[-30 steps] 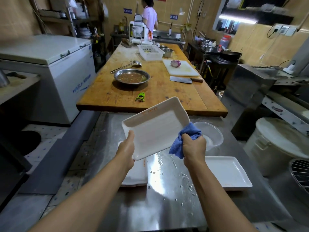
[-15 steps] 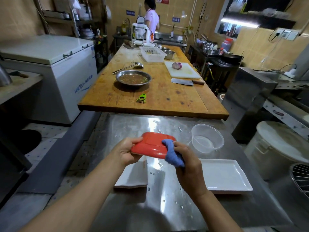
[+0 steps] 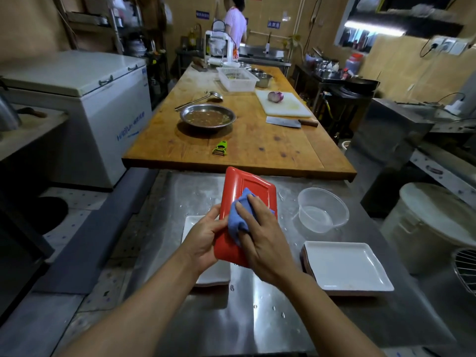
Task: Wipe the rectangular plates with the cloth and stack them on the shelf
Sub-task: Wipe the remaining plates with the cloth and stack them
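Observation:
My left hand (image 3: 206, 240) grips a rectangular plate (image 3: 251, 186) by its near left edge, red underside turned up and tilted toward me, above the steel table (image 3: 270, 313). My right hand (image 3: 260, 235) holds a blue cloth (image 3: 238, 217) bunched under its fingers and presses it on the red underside. A stack of white rectangular plates (image 3: 213, 276) lies on the table under my left hand, mostly hidden. Another white rectangular plate stack (image 3: 345, 266) sits to the right.
A clear plastic bowl (image 3: 322, 212) stands right of the held plate. Beyond is a wooden table (image 3: 257, 140) with a metal pan, peeler, cleaver and cutting board. A chest freezer (image 3: 90, 99) is left; a white bucket (image 3: 425, 228) right. A person stands at the far sink.
The plate was flipped from its white face to its red underside and now tilts up toward me. My right hand slid the cloth from the plate's edge onto the middle of the underside.

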`<state>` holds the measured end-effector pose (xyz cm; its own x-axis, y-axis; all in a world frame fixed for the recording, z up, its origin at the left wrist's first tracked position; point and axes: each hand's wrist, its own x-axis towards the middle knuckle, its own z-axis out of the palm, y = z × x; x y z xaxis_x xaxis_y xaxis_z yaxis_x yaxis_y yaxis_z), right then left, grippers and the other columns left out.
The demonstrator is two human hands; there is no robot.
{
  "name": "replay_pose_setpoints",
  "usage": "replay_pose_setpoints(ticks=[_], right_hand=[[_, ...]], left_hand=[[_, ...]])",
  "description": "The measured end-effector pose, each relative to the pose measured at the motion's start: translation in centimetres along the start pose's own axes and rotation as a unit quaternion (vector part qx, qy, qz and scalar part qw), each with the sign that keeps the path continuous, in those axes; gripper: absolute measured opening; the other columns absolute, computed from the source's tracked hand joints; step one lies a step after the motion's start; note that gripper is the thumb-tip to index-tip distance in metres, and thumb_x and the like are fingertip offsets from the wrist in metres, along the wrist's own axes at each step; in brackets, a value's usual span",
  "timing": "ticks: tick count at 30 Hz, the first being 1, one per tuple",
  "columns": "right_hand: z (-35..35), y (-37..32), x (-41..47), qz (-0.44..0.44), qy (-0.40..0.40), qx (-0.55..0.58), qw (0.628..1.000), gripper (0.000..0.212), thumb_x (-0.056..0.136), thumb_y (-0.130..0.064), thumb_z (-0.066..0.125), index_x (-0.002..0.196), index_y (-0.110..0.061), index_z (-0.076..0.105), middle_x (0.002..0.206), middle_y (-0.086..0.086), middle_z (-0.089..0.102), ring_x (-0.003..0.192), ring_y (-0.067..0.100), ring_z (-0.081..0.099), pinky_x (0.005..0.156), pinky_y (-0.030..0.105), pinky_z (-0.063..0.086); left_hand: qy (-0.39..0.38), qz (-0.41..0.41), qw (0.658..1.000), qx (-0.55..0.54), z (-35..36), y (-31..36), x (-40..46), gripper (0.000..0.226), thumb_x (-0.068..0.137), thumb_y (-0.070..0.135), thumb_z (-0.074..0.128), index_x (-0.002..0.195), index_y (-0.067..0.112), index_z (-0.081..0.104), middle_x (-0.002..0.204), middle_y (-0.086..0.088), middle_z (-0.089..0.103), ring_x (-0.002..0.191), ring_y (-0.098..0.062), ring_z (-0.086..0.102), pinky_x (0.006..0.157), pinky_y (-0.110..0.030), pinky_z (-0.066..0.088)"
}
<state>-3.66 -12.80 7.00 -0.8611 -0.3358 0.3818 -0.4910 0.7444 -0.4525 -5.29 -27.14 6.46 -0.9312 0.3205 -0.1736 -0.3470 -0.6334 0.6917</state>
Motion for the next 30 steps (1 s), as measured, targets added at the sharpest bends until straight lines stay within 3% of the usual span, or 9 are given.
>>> replay_pose_setpoints(ticks=[3, 7, 11, 14, 17, 20, 25, 30], right_hand=[[-0.6, 0.5, 2.3, 0.02, 0.013, -0.017, 1.0, 0.051, 0.088, -0.022, 0.042, 0.138, -0.013, 0.046, 0.15, 0.015, 0.029, 0.139, 0.027, 0.028, 0.114, 0.041, 0.021], [-1.4, 2.6, 4.2, 0.068, 0.025, -0.022, 0.997, 0.046, 0.09, -0.017, 0.047, 0.136, -0.014, 0.047, 0.147, 0.012, 0.035, 0.132, 0.027, 0.035, 0.11, 0.031, 0.021], [-1.4, 4.6, 3.0, 0.138, 0.062, 0.029, 0.988, 0.045, 0.094, -0.01, 0.046, 0.139, -0.011, 0.042, 0.144, 0.011, 0.036, 0.132, 0.026, 0.034, 0.112, 0.034, 0.025], [-1.1, 5.3, 0.7, 0.199, 0.059, 0.056, 0.977, 0.047, 0.096, -0.011, 0.043, 0.142, -0.012, 0.036, 0.151, 0.008, 0.025, 0.138, 0.023, 0.027, 0.109, 0.027, 0.024], [-0.5, 5.1, -1.8, 0.219, 0.064, 0.033, 0.973, 0.047, 0.094, -0.01, 0.046, 0.141, -0.012, 0.039, 0.151, 0.008, 0.029, 0.133, 0.025, 0.035, 0.103, 0.031, 0.033], [-0.7, 5.1, -3.9, 0.236, 0.07, -0.013, 0.969, 0.045, 0.088, -0.005, 0.05, 0.132, -0.012, 0.051, 0.139, 0.01, 0.045, 0.12, 0.03, 0.047, 0.094, 0.039, 0.044], [-2.9, 6.7, -6.3, 0.255, 0.092, -0.006, 0.963, 0.038, 0.071, 0.006, 0.058, 0.104, -0.009, 0.068, 0.102, 0.012, 0.062, 0.089, 0.03, 0.059, 0.075, 0.037, 0.049], [-6.4, 9.8, -7.7, 0.327, 0.214, 0.081, 0.917, 0.024, 0.073, -0.002, 0.057, 0.091, -0.011, 0.068, 0.087, 0.005, 0.067, 0.081, 0.02, 0.06, 0.073, 0.032, 0.048]], left_hand=[[-0.016, 0.001, 1.0, 0.001, -0.1, -0.3, -0.2, 0.048, 0.077, 0.001, 0.051, 0.123, 0.012, 0.057, 0.115, -0.018, 0.066, 0.091, -0.026, 0.068, 0.083, -0.036, 0.056], [-0.021, -0.014, 0.999, 0.025, -0.1, -0.8, -0.4, 0.044, 0.076, 0.001, 0.052, 0.118, 0.011, 0.059, 0.102, -0.016, 0.07, 0.082, -0.025, 0.07, 0.083, -0.038, 0.054], [-0.009, -0.025, 0.999, 0.02, 0.3, -1.6, -0.3, 0.041, 0.075, 0.002, 0.054, 0.114, 0.012, 0.061, 0.094, -0.014, 0.071, 0.077, -0.023, 0.07, 0.073, -0.036, 0.059], [0.006, -0.024, 1.0, 0.009, 0.7, -2.4, 0.3, 0.039, 0.077, -0.001, 0.052, 0.113, 0.011, 0.059, 0.09, -0.014, 0.072, 0.074, -0.023, 0.071, 0.066, -0.034, 0.059], [0.033, -0.018, 0.999, 0.01, 1.2, -3.3, 1.4, 0.035, 0.088, -0.004, 0.045, 0.116, 0.013, 0.058, 0.09, -0.013, 0.072, 0.075, -0.023, 0.071, 0.063, -0.035, 0.059], [0.043, -0.025, 0.999, 0.011, 1.9, -4.0, 2.3, 0.033, 0.09, -0.004, 0.043, 0.113, 0.015, 0.059, 0.089, -0.012, 0.073, 0.075, -0.023, 0.072, 0.058, -0.035, 0.057], [0.035, -0.041, 0.997, 0.048, 3.3, -5.4, 3.9, 0.036, 0.09, -0.004, 0.044, 0.117, 0.015, 0.057, 0.092, -0.011, 0.073, 0.077, -0.025, 0.072, 0.06, -0.037, 0.058], [0.008, -0.045, 0.993, 0.109, 6.7, -6.7, 5.7, 0.034, 0.088, -0.007, 0.046, 0.113, 0.014, 0.056, 0.086, -0.009, 0.072, 0.07, -0.021, 0.07, 0.061, -0.034, 0.058]])
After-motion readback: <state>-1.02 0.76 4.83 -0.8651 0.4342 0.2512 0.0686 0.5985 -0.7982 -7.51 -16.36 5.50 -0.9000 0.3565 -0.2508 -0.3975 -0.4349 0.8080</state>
